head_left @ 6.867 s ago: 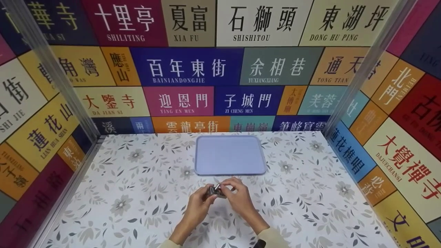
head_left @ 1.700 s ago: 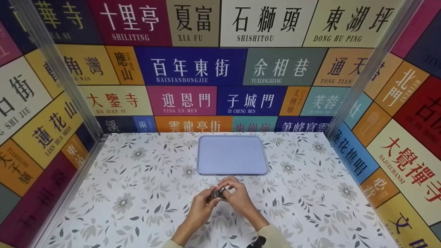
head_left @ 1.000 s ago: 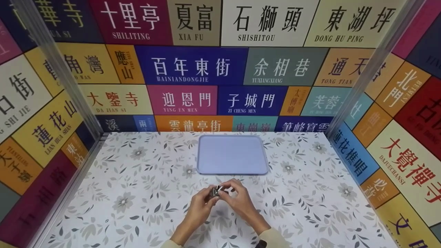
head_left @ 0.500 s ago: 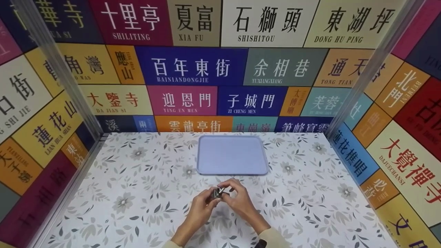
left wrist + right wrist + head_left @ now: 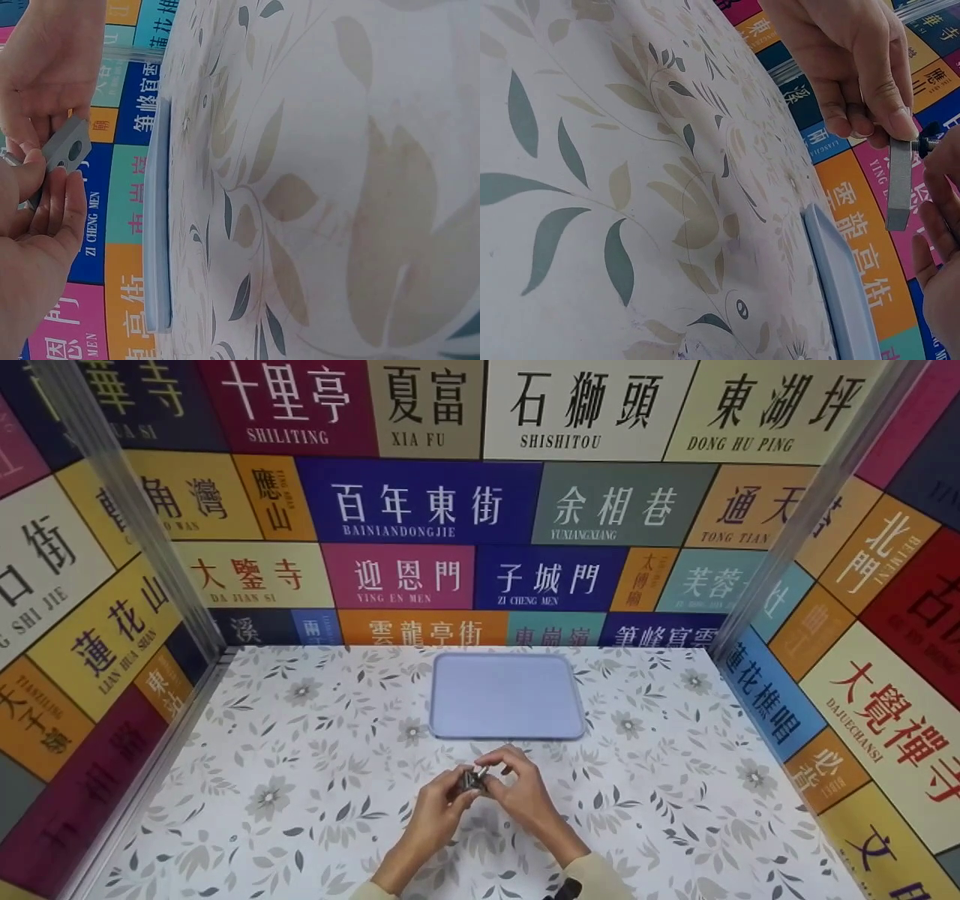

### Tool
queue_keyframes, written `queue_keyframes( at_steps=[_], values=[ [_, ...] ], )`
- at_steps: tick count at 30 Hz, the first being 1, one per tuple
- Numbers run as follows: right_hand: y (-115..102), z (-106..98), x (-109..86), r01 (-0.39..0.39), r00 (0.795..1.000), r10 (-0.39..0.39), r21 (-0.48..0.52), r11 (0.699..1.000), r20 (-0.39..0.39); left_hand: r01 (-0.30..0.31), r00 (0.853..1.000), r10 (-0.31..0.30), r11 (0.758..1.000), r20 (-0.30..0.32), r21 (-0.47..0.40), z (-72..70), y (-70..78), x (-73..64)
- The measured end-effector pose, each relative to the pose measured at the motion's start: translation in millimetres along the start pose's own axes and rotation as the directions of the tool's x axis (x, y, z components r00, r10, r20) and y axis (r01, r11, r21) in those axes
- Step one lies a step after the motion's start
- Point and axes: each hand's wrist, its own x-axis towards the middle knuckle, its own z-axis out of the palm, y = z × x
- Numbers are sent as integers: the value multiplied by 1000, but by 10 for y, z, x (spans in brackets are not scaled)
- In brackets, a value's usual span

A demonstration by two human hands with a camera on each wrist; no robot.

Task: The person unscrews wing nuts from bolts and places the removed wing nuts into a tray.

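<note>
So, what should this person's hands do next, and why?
Perhaps a gentle twist of the small dark metal part by the right hand: the part seems to project from the grey rectangular metal block, which the left hand grips, with the right hand beside it.

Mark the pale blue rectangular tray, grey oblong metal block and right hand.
Pale blue rectangular tray (image 5: pixel 506 695), head view: bare flat middle.
Grey oblong metal block (image 5: pixel 900 187), right wrist view: long narrow side.
Right hand (image 5: pixel 523 789), head view: its back.

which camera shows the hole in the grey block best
Left wrist: the hole in the grey block faces that camera. Right wrist shows block sides without it; in head view it's too small to tell.
</note>
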Motion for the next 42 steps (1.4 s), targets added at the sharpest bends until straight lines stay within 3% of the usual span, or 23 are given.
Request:
queue_keyframes(
  at_steps=[11, 17, 25, 33, 42],
  values=[
    [11, 28, 0, -60, 996, 61, 15, 998, -59, 23, 1000, -23, 1000, -12, -11, -18, -23, 7],
    [-42, 48, -6, -10, 998, 10, -11, 1000, -56, 22, 1000, -22, 1000, -15, -11, -23, -5, 9],
    [-368, -55, -28, 115, 993, -115, 14, 993, 0, 26, 999, -26, 1000, -18, -6, -18, -19, -1],
    [-372, -37, -60, 65, 997, -66, 63, 996, 28, 78, 997, -78, 997, 14, -24, -15, 16, -16],
    [-338, -32, -53, 83, 996, -81, 55, 995, -26, 23, 1000, -23, 999, -4, -26, 2, -13, -32]
  ],
)
